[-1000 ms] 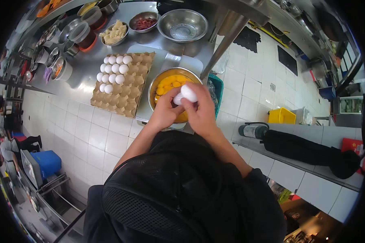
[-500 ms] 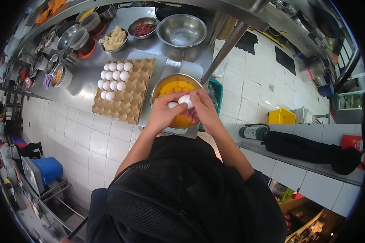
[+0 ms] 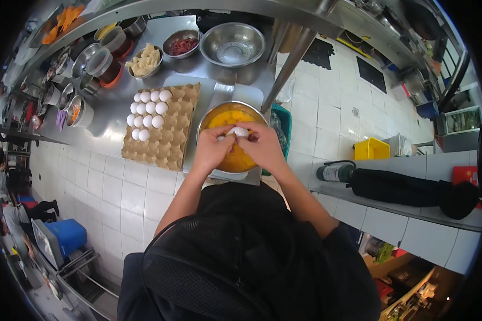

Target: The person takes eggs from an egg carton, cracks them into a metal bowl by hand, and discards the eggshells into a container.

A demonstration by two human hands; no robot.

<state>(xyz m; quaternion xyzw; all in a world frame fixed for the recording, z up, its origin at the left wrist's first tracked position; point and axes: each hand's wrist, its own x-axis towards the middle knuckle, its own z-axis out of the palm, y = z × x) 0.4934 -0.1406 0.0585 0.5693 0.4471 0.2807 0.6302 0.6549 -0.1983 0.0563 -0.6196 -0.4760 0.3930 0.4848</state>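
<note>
Over a metal bowl (image 3: pixel 200 127) of yellow yolks and egg liquid (image 3: pixel 233 116), both my hands close around one white egg (image 3: pixel 238 131). The fingers of my left hand (image 3: pixel 213 147) are curled, with the thumb against the egg. A second white, egg-like shape (image 3: pixel 220 138) shows partly under the left fingers. From the other side my right hand (image 3: pixel 265 145) grips the same egg, fingertips bent onto it. Whether its shell is broken is hidden by the fingers. To the left lies a cardboard egg tray (image 3: pixel 171 125) holding several white eggs (image 3: pixel 150 107).
Behind stand an empty steel bowl (image 3: pixel 232 44), a bowl of red meat strips (image 3: pixel 182 46), a bowl of pale yellow chunks (image 3: pixel 144 61) and a tub of dark liquid (image 3: pixel 102 63). A metal post (image 3: pixel 292 64) rises right of the bowl. A green crate (image 3: pixel 282 128) sits below.
My hands have drawn closer together around the egg. My right fingers have turned inward onto it, and less of both white shapes shows. The view has shifted slightly.
</note>
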